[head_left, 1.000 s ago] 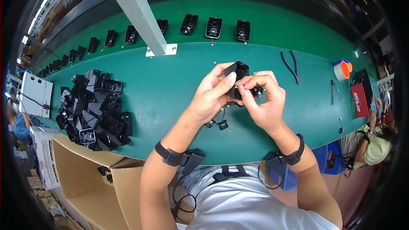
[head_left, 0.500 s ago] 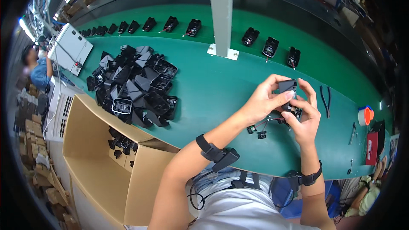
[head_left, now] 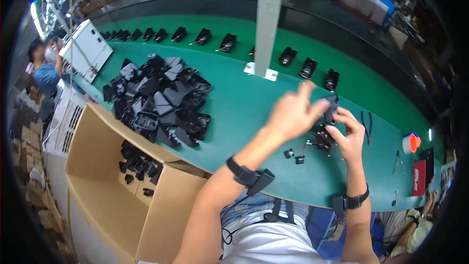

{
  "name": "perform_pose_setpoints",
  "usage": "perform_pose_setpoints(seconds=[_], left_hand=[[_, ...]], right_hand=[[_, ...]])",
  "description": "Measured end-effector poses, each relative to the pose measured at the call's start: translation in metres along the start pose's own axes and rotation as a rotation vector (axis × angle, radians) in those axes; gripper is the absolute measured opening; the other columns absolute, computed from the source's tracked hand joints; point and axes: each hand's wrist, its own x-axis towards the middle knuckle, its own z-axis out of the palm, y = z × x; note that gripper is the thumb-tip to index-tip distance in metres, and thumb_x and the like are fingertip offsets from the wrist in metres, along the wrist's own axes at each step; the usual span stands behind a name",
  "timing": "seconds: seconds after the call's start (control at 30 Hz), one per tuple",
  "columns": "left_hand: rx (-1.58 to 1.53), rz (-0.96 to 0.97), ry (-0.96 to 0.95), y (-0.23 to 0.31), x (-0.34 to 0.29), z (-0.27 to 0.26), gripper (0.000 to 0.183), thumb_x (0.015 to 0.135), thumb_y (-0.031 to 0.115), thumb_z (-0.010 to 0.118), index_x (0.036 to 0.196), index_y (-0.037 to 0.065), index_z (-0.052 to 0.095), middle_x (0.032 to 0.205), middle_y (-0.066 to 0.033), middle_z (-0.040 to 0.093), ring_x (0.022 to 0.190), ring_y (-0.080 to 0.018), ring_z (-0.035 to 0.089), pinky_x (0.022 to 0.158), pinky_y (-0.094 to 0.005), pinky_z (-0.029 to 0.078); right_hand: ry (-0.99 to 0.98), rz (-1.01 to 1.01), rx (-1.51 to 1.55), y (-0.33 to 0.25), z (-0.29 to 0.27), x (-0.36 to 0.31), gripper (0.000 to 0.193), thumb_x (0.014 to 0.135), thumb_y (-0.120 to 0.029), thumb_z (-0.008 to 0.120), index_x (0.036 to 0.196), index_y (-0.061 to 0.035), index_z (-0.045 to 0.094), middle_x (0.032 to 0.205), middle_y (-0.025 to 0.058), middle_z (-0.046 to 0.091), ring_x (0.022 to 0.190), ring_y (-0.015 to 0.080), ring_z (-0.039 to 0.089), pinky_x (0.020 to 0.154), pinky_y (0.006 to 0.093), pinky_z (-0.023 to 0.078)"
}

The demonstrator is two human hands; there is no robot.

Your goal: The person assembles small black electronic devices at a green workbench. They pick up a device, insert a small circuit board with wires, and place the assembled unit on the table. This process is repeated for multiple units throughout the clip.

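My right hand is closed around a black plastic housing, holding it upright above the green bench. Just left of it is my left hand, blurred by motion, with index finger and thumb stretched apart. Its thumb tip overlaps the housing's upper edge; whether it touches I cannot tell. Beneath the hands lies a cluster of small dark parts with thin wires, partly covered by my right hand. Two small black parts, a left one and a right one, lie beside that cluster.
A big heap of black housings covers the bench's left, above an open cardboard box. Behind a grey post, similar housings line a green belt. Pliers, a tape roll and a red box lie right.
My left hand has loosened from the housing and moved a little left, fingers spreading. My right hand keeps hold of the housing. The whole view has shifted slightly.
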Motion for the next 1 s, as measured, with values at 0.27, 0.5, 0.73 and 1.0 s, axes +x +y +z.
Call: perform_pose_setpoints(seconds=[0.27, 0.5, 0.73, 1.0], left_hand=[[0.831, -0.605, 0.485, -0.092, 0.003, -0.118, 0.062, 0.088, 0.047, 0.066, 0.137, 0.01, 0.055, 0.145, -0.0205, 0.05, 0.142, -0.048, 0.03, 0.115, -0.0656, 0.017], [0.752, -0.647, 0.317, -0.085, 0.004, -0.107, 0.063, 0.087, 0.043, 0.067, 0.136, 0.006, 0.053, 0.14, -0.0237, 0.053, 0.142, -0.049, 0.031, 0.114, -0.0663, 0.021], [0.749, -0.578, 0.448, -0.08, 0.002, -0.112, 0.062, 0.084, 0.041, 0.07, 0.136, 0.01, 0.053, 0.141, -0.0219, 0.05, 0.136, -0.0435, 0.037, 0.108, -0.0587, 0.033], [0.941, -0.598, 0.376, -0.093, 0.0, -0.114, 0.063, 0.078, 0.041, 0.078, 0.128, 0.006, 0.06, 0.142, -0.0242, 0.047, 0.134, -0.0449, 0.042, 0.111, -0.0566, 0.033]], right_hand=[[-0.001, 0.015, -0.811, 0.055, -0.065, 0.075, 0.032, 0.074, -0.025, 0.083, 0.1, -0.007, 0.076, 0.113, 0.0137, 0.07, 0.11, 0.0323, 0.062, 0.096, 0.0429, 0.05], [-0.14, 0.19, -0.871, 0.092, -0.075, 0.091, 0.03, 0.076, -0.021, 0.08, 0.102, -0.0076, 0.076, 0.112, 0.0136, 0.071, 0.111, 0.0325, 0.062, 0.1, 0.0421, 0.049], [-0.119, 0.047, -0.737, 0.028, -0.026, 0.078, 0.035, 0.077, -0.032, 0.078, 0.102, -0.0074, 0.075, 0.1, 0.0135, 0.074, 0.097, 0.0299, 0.069, 0.088, 0.0398, 0.055], [-0.51, 0.25, -0.812, 0.01, 0.03, 0.063, 0.026, 0.079, -0.033, 0.078, 0.09, -0.0096, 0.076, 0.082, 0.0129, 0.073, 0.083, 0.0313, 0.071, 0.078, 0.0433, 0.057]])
